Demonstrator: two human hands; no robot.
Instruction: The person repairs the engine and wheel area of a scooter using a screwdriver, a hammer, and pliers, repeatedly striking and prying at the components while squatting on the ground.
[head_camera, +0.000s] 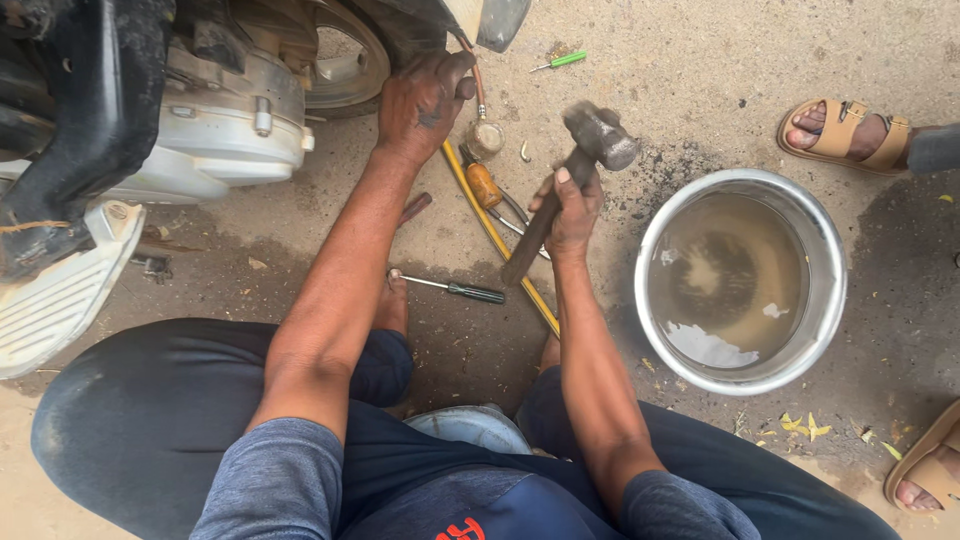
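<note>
Head view: right hand (572, 212) clamped on a raised hammer (598, 135), left hand (420, 105) gripping a tool beside the scooter wheel (345, 55); a mis-aimed blow could strike those fingers
</note>
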